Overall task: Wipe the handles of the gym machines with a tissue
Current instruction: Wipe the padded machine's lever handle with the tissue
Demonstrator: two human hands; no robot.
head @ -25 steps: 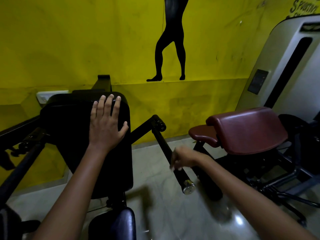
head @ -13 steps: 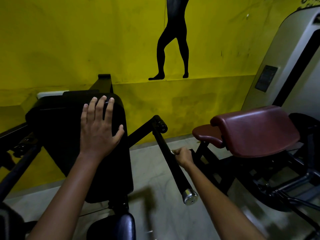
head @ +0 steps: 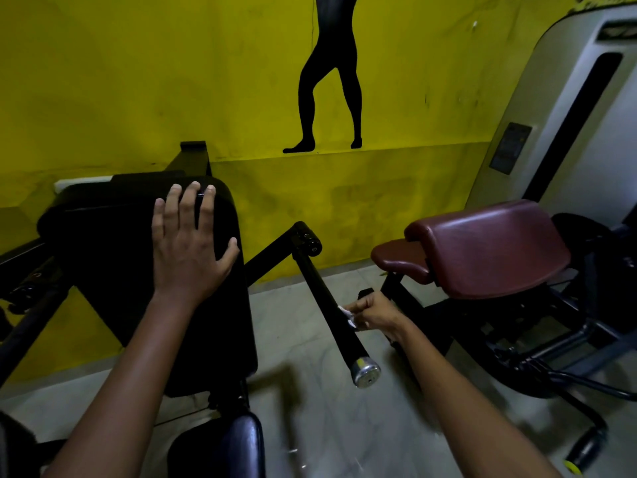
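Note:
A black handle bar (head: 320, 294) with a silver end cap (head: 366, 370) slopes down toward me at the centre. My right hand (head: 374, 312) is curled beside the bar's lower half and pinches a small white tissue (head: 347, 315) against its right side. My left hand (head: 191, 243) lies flat, fingers straight, on the top of a black chest pad (head: 113, 270) to the left. Most of the tissue is hidden in my fingers.
A maroon padded bench (head: 489, 250) on a black frame stands to the right, with a grey machine housing (head: 568, 119) behind it. A yellow wall (head: 138, 81) is close ahead. A dark blue seat (head: 224, 446) sits low between my arms. Another bar (head: 24, 326) runs at far left.
My right hand has slid along the bar with the tissue, from near the lower end to higher up and back down a little. My left hand has stayed on the pad.

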